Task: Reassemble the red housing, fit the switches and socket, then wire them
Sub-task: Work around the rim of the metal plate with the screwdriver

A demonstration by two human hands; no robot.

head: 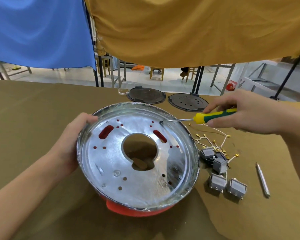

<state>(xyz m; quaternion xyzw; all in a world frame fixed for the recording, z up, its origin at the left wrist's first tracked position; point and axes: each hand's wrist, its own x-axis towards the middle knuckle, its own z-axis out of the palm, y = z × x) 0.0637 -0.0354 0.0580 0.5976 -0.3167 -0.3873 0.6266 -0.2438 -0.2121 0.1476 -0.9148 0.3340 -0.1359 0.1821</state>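
Head view: left hand (71, 144) clamps housing (139, 209) rim; right hand (246, 113) fingers closed on screwdriver (215, 115), tip on screw (161, 122). Best kept square, pressed firmly.

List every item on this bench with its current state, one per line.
Red housing: under the metal plate, tilted toward the camera.
Metal plate: seated in the housing.
Left hand: gripping the rim.
Right hand: holding the screwdriver.
Screwdriver: tip on a screw at the far right.
Switches: loose on the table.
Wires: unconnected, tangled.
Spare bit: lying unused.
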